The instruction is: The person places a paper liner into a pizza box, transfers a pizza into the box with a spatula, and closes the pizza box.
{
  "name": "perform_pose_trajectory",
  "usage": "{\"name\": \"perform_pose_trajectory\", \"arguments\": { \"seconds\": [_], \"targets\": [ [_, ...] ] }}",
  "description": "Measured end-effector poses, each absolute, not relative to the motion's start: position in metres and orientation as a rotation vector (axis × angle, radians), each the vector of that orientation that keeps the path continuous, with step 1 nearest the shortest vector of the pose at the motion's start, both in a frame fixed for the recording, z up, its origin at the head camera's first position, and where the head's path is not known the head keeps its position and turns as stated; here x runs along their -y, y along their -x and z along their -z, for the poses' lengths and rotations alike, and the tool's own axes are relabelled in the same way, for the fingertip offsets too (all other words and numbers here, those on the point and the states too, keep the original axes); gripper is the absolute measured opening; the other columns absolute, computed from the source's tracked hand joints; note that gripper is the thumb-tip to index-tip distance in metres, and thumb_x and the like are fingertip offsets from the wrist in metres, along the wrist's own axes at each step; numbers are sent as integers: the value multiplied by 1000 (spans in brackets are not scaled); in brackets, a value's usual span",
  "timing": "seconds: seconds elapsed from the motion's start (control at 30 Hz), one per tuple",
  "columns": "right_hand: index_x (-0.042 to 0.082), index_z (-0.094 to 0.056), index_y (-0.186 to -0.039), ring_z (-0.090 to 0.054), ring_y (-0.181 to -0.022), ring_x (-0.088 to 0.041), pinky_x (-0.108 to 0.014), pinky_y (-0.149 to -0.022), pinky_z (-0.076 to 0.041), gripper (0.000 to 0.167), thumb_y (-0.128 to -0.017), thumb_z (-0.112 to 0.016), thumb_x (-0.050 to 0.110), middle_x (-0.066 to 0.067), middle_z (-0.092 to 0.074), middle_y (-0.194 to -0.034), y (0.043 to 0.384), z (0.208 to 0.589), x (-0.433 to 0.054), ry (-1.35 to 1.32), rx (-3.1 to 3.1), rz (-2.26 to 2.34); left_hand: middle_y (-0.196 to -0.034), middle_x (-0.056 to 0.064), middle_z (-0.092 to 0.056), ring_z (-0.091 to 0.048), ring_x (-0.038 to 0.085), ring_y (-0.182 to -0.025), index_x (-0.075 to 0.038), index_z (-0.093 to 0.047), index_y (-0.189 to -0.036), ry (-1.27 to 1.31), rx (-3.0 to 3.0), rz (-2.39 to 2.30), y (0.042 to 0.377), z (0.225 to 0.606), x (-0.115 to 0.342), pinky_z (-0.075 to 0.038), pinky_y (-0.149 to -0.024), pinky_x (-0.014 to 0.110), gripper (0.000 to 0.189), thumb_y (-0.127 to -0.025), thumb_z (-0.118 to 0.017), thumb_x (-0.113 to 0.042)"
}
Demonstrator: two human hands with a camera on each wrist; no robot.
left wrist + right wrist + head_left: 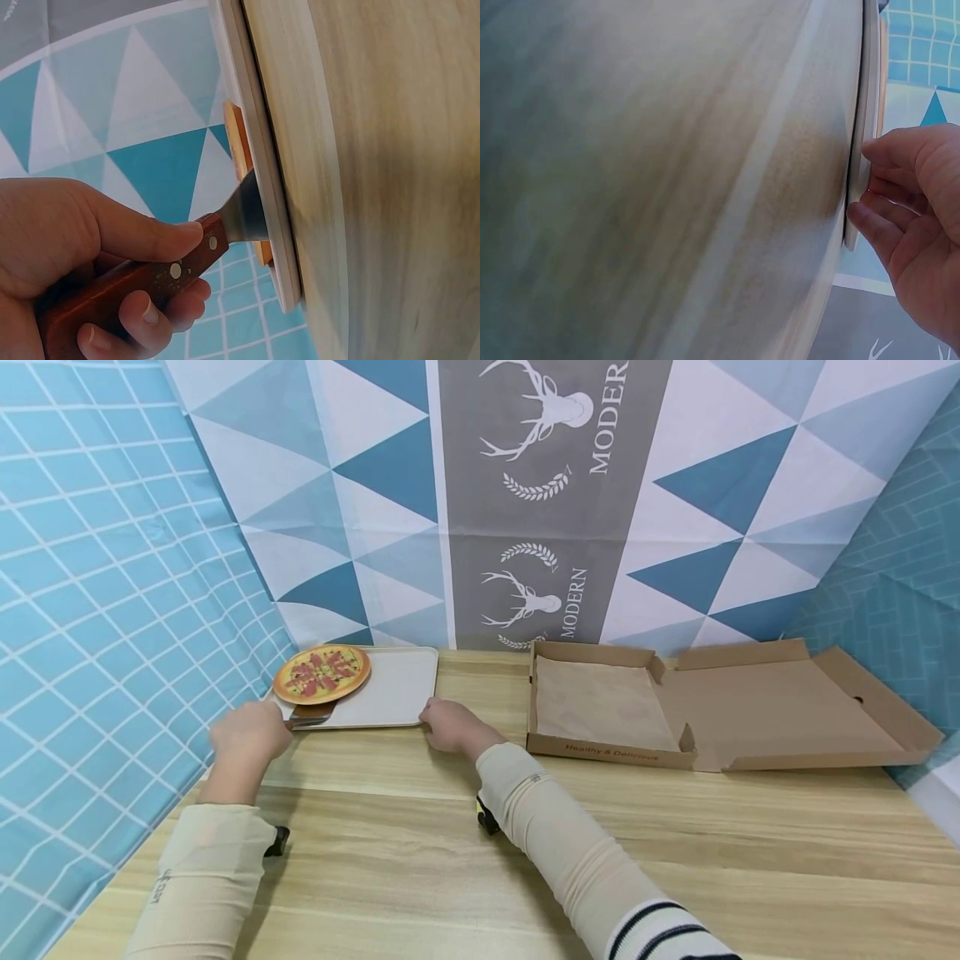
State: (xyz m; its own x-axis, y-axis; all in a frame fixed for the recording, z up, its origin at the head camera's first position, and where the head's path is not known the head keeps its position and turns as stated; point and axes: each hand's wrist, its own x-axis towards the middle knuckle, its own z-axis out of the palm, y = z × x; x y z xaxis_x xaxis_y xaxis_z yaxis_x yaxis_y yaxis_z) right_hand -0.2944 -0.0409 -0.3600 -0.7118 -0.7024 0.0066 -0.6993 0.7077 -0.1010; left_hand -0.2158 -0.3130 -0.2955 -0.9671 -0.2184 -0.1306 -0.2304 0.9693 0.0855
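My left hand (251, 735) grips the wooden, riveted handle of a metal spatula (139, 289). In the head view the spatula's blade reaches over the tray's near rim and partly under the pizza (321, 675), which has a browned crust and pink and green toppings. The pizza sits at the left end of a white rectangular tray (401, 685) and overhangs its left side. At the tray's near right corner, my right hand (452, 725) pinches the rim between thumb and fingers, as the right wrist view (922, 217) shows too.
To the right lies an open cardboard pizza box (611, 756) lined with brown paper (600, 702), its lid (780, 710) folded out rightward. A wooden table (375, 860) carries everything. Tile-patterned sheeting (90, 568) rises close by on the left, and a patterned backdrop (525, 510) stands behind.
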Motion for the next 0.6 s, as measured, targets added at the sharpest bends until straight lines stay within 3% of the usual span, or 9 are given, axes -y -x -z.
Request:
{"name": "perform_pose_trajectory", "arguments": {
  "seconds": [0.33,0.6],
  "targets": [
    [4,-66,-122,-58,-111,-20,-29,-97,-44,28,-96,-57,11,-9,-59,-120,296,362,42,1177,-2868,158,-85,24,-57,-54,32,-69,2,-61,-89,368,-2987,-168,219,297,313,-44,-52,41,22,-92,-51,-16],
    [4,-65,-123,-58,-111,-20,-29,-97,-44,29,-96,-57,12,-9,-59,-119,296,362,41,1181,-2869,158,-82,22,-56,-54,31,-67,-2,-61,-81,391,-2991,-158,224,300,315,-44,-51,39,31,-97,-52,-27]
  ]
}}
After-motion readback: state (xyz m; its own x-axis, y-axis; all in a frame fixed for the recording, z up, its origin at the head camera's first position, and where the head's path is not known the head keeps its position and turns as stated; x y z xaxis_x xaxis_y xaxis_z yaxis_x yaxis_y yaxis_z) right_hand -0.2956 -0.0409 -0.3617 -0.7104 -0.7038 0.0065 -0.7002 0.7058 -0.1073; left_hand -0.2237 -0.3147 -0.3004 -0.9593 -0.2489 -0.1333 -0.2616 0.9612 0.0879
